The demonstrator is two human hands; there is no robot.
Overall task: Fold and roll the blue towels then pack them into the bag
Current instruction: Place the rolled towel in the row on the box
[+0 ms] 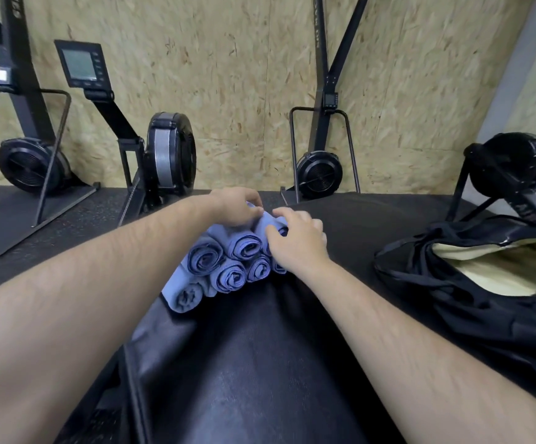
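Several rolled blue towels lie stacked in a pile on a black padded surface, their spiral ends facing me. My left hand rests on top of the pile at its far side, fingers curved over the uppermost roll. My right hand sits on the pile's right side, fingers curled around the top right roll. A black bag lies open to the right, its pale lining showing; no towels are visible inside it.
Black gym machines stand along the chipboard wall: a rower with a flywheel and monitor at the left, fan units behind, another beyond the bag. Dark rubber floor lies left of the pad.
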